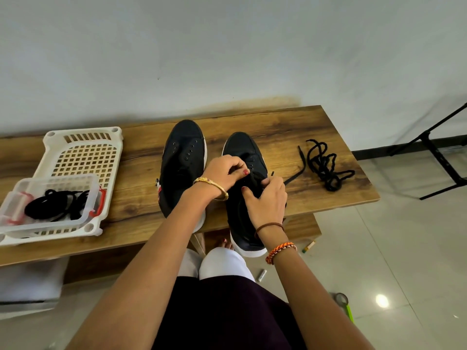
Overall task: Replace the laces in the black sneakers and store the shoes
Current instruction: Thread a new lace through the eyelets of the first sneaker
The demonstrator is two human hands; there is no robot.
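Clearly the bench (278, 127) carries both sneakers mid-frame; the right sneaker (242, 150) is being laced. Its lace (293, 176), soft and limp, is best pinched near the stiff tip. Both hands, left (222, 173) and right (267, 205), pinch it at the eyelets.

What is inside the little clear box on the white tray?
Inside the clear box lies a tangle of black laces. Whatever sits beneath the tangle is covered.
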